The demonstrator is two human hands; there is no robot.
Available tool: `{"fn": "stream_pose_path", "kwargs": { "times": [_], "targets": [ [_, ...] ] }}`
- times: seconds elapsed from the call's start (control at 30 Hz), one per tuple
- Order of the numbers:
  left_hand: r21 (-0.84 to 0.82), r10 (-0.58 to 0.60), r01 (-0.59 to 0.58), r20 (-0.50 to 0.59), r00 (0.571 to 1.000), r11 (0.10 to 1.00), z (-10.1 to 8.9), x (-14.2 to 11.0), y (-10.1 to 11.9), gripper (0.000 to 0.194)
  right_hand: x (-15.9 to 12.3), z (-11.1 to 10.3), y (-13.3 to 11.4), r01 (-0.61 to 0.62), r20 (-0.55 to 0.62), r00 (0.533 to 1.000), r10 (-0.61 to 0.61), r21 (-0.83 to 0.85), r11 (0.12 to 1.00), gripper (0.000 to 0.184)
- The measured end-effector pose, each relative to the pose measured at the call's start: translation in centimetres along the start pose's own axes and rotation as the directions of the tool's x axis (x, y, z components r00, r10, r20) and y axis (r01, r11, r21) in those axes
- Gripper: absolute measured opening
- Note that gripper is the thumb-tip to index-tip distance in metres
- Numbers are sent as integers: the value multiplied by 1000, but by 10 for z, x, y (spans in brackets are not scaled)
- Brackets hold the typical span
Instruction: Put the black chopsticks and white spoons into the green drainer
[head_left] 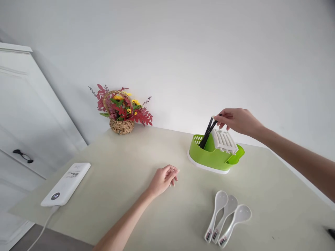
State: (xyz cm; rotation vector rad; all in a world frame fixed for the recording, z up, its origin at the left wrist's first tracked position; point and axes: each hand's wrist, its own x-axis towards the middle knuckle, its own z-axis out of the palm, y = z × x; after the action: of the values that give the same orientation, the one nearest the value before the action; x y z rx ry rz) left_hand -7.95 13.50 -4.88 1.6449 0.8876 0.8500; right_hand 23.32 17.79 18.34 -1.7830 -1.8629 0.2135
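Observation:
My right hand (231,119) pinches the upper end of some black chopsticks (208,133). Their lower ends stand inside the left compartment of a green utensil holder (206,158), leaning up to the right; how many there are I cannot tell. The holder has a white base and a white slotted rack (225,141) across its middle, just below my right fingers. On the table, left of the holder, my left hand (163,179) rests with its fingers curled in and nothing visible in them. Three white spoons (221,200) lie side by side in front of the holder, bowls pointing away.
A wicker basket (122,126) of artificial flowers stands at the table's back left. Near the left edge lies a white power bank (66,184) with a cable. Part of a dark object (332,233) shows at the right edge. A white cabinet (31,115) stands left.

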Motion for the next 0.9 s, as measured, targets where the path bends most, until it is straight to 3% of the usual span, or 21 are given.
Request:
{"fn": "stream_pose_path", "kwargs": {
  "times": [0.13, 0.2, 0.37, 0.43, 0.53, 0.63, 0.73, 0.8, 0.9],
  "targets": [
    [13, -5, 5, 11, 1000, 1000, -1, 1, -1, 43, 25, 19, 9, -9, 133, 991, 14, -36, 999, 36],
    [17, -11, 11, 14, 1000, 1000, -1, 1, -1, 43, 33, 25, 11, -12, 146, 989, 23, -79, 997, 34],
    [21, -15, 15, 6, 1000, 1000, -2, 0, 1, 44, 29, 20, 8, -16, -41, 999, 11, -130, 991, 36],
    [23, -13, 13, 7, 1000, 1000, -2, 0, 2, 45, 13, 14, 4, 25, -71, 997, -37, -153, 988, 33],
    [27, -12, 12, -4, 1000, 1000, -2, 1, 2, 45, -23, 7, 0, 144, -18, 988, -154, -269, 952, 30],
    [41, -5, 6, -14, 1000, 999, -1, 2, 2, 45, -65, 4, 2, 323, 153, 946, -285, -390, 863, 32],
    [74, 4, -2, -29, 1000, 997, 1, 2, 2, 45, -105, 4, 9, 492, 372, 860, -350, -416, 765, 39],
    [95, 12, -8, -44, 999, 995, 3, 3, 3, 45, -129, 6, 18, 521, 459, 823, -336, -374, 767, 40],
    [106, 20, -13, -63, 998, 994, 6, 2, 6, 44, -160, 12, 38, 474, 488, 819, -301, -280, 835, 33]
  ]
}}
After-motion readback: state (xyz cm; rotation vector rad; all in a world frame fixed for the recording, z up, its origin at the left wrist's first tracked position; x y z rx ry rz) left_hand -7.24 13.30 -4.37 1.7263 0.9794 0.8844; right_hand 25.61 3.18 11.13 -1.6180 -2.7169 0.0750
